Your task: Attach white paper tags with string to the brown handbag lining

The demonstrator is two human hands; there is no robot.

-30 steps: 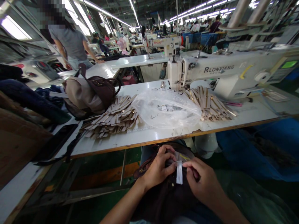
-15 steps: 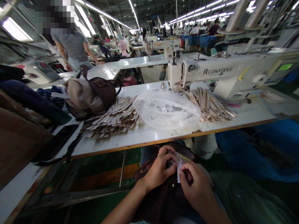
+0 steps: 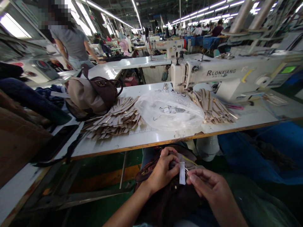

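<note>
A dark brown bag [image 3: 163,201] rests on my lap below the table edge. My left hand [image 3: 163,170] is closed on the bag's fabric, thumb and fingers pinched near its opening. A small white label [image 3: 182,173] hangs flat against the bag, just right of my left fingertips. My right hand [image 3: 210,184] pinches a thin metal tool [image 3: 187,171] whose tip is close to the label's right side; its exact kind is too small to make out. A yellowish strip [image 3: 189,160] shows on the bag behind the label.
On the white table [image 3: 151,137] lie a clear plastic bag [image 3: 165,118] with small labels, bundles of beige zipper strips [image 3: 115,121], and a beige-and-brown bag [image 3: 87,96]. A sewing machine [image 3: 213,72] stands at right. A blue bin [image 3: 279,151] sits below. One person [image 3: 71,44] stands far left.
My right hand has moved right, off the white label, uncovering it and the thin metal tool in my fingers. My left hand has stayed nearly in place.
</note>
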